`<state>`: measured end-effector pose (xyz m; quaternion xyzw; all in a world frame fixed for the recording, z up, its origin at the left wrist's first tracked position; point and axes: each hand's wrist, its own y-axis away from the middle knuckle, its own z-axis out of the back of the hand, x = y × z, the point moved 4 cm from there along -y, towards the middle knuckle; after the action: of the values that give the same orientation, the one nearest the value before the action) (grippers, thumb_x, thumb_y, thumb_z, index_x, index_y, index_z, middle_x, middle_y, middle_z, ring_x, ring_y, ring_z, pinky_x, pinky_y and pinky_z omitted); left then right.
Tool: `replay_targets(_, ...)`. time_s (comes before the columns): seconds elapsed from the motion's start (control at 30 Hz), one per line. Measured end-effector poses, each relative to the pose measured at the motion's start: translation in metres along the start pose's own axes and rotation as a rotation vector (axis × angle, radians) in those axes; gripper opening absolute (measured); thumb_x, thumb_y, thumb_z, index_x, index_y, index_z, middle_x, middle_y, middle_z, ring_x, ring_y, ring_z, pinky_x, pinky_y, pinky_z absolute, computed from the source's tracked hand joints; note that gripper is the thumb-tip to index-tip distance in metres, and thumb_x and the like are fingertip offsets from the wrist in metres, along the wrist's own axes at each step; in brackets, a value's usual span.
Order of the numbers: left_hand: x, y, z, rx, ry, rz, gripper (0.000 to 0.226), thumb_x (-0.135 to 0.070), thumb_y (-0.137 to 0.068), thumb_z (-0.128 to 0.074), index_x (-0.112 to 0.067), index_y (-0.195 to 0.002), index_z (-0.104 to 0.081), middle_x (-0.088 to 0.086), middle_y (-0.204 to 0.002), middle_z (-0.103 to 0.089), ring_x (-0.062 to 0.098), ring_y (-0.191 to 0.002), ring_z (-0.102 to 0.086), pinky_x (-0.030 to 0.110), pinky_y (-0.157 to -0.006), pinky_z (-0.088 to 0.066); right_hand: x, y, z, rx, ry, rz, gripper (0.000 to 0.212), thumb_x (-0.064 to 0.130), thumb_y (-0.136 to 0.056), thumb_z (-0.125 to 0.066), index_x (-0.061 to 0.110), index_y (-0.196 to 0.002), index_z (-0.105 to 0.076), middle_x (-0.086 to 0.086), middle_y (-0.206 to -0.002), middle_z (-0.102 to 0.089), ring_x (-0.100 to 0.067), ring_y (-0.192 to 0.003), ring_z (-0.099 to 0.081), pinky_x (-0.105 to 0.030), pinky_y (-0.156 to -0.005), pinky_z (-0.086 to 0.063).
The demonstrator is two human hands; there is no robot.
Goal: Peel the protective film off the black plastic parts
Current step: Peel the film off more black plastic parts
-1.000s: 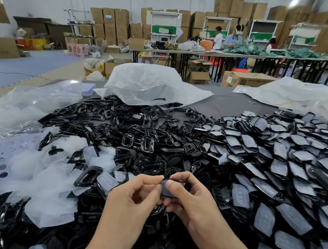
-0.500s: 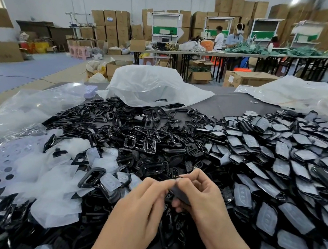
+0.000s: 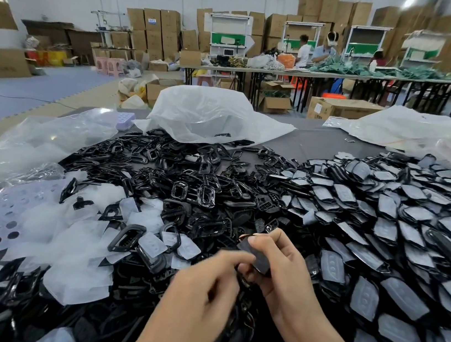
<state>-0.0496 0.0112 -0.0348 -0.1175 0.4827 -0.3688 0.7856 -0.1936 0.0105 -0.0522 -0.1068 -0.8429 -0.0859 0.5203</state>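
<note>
As right hand [image 3: 290,271] pinches, part [image 3: 258,258] looks flat.

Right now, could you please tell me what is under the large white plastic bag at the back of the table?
A few black frame parts poke out beneath the front edge of the white plastic bag, on the grey table. Anything further under is covered.

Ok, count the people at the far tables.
3: a person in white, a person in blue just right of them, a person in red farther right. Clutter may hide others.
</note>
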Motion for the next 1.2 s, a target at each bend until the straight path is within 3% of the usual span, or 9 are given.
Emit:
replay_targets(0.1, 0.014, -0.004, 0.009, -0.140, 0.141, 0.219, 0.018, -0.036, -0.097, -0.050, -0.046, -0.106, -0.062, 0.001, -0.063, -0.055, 0.015, -0.051, -0.049, 0.024, -0.047, -0.039, -0.001, 0.003, -0.003, 0.021, 0.039, -0.026, 0.036, 0.007, -0.088, -0.066, 0.026, -0.059, -0.058, -0.002, -0.073, -0.067, -0.018, -0.052, -0.063, -0.021, -0.044, -0.046)
replay_targets(0.3, 0.018, -0.008, 0.007, -0.103, 0.364, 0.383, 0.010, -0.023, -0.095, -0.062, -0.033, -0.093, -0.063, -0.002, -0.067, -0.065, 0.010, -0.056, -0.058, 0.018, -0.053, -0.047, -0.005, 0.009, -0.017, 0.173, 0.056, 0.018, 0.007, 0.025, -0.081, -0.075, 0.019, -0.080, -0.074, -0.011, -0.077, -0.070, -0.018, -0.063, -0.067, -0.022, -0.057, -0.055)
replay_targets(0.4, 0.023, -0.010, 0.012, -0.174, 0.438, 0.413, 0.005, -0.012, -0.097, -0.060, -0.014, -0.094, -0.064, 0.000, -0.064, -0.067, 0.012, -0.056, -0.059, 0.020, -0.053, -0.049, -0.006, 0.007, -0.015, 0.190, 0.082, 0.018, 0.024, 0.028, -0.078, -0.075, 0.019, -0.099, -0.079, -0.013, -0.086, -0.074, -0.019, -0.075, -0.072, -0.021, -0.068, -0.058)
replay_targets(0.53, 0.024, -0.010, 0.015, -0.228, 0.422, 0.430, 0.012, -0.008, -0.099, -0.057, -0.014, -0.094, -0.066, -0.003, -0.061, -0.064, 0.008, -0.055, -0.059, 0.018, -0.052, -0.050, -0.009, 0.007, -0.014, 0.218, 0.079, 0.002, 0.029, 0.023, -0.082, -0.072, 0.020, -0.110, -0.077, -0.014, -0.099, -0.077, -0.022, -0.087, -0.075, -0.022, -0.078, -0.059)
replay_targets(0.83, 0.023, -0.008, 0.013, -0.228, 0.300, 0.328, 0.018, -0.025, -0.099, -0.054, -0.038, -0.097, -0.067, -0.002, -0.072, -0.069, 0.012, -0.065, -0.064, 0.021, -0.062, -0.052, -0.002, 0.010, -0.005, 0.152, 0.379, 0.059, 0.011, 0.014, -0.099, -0.063, 0.011, -0.101, -0.053, -0.017, -0.079, -0.075, -0.021, -0.058, -0.068, -0.025, -0.048, -0.051)
replay_targets(0.97, 0.015, -0.008, 0.012, -0.226, 0.320, 0.249, 0.030, -0.051, -0.088, -0.049, -0.059, -0.117, -0.049, -0.010, -0.096, -0.065, 0.015, -0.071, -0.065, 0.028, -0.064, -0.056, 0.054, -0.001, 0.031, -0.159, 0.226, 0.256, 0.017, 0.015, -0.097, -0.064, 0.012, -0.111, -0.055, -0.018, -0.086, -0.077, -0.021, -0.065, -0.073, -0.023, -0.054, -0.055)
replay_targets(1.03, 0.014, -0.008, 0.014, -0.250, 0.275, 0.222, 0.039, -0.051, -0.088, -0.048, -0.060, -0.125, -0.041, -0.015, -0.103, -0.059, 0.021, -0.070, -0.062, 0.035, -0.060, -0.056, 0.094, -0.007, 0.056, -0.359, 0.023, 0.391, 0.047, 0.018, -0.095, -0.067, 0.017, -0.137, -0.046, -0.016, -0.087, -0.077, -0.019, -0.071, -0.074, -0.023, -0.061, -0.058)
replay_targets(1.1, 0.012, -0.005, 0.016, -0.253, 0.241, 0.205, 0.042, -0.048, -0.089, -0.049, -0.061, -0.127, -0.038, -0.015, -0.106, -0.056, 0.022, -0.070, -0.058, 0.032, -0.059, -0.054, 0.113, -0.007, 0.073, -0.480, -0.064, 0.426, 0.084, 0.022, -0.094, -0.070, 0.023, -0.159, -0.017, -0.010, -0.086, -0.077, -0.017, -0.071, -0.075, -0.021, -0.064, -0.059)
replay_targets(1.2, 0.009, 0.002, 0.017, -0.133, 0.128, 0.144, 0.044, -0.051, -0.091, -0.048, -0.064, -0.130, -0.031, -0.019, -0.113, -0.051, 0.011, -0.082, -0.057, 0.014, -0.069, -0.047, 0.097, -0.001, 0.067, -0.524, 0.063, 0.392, 0.085, 0.025, -0.096, -0.067, 0.034, -0.160, -0.011, -0.010, -0.090, -0.077, -0.018, -0.072, -0.076, -0.021, -0.063, -0.059)
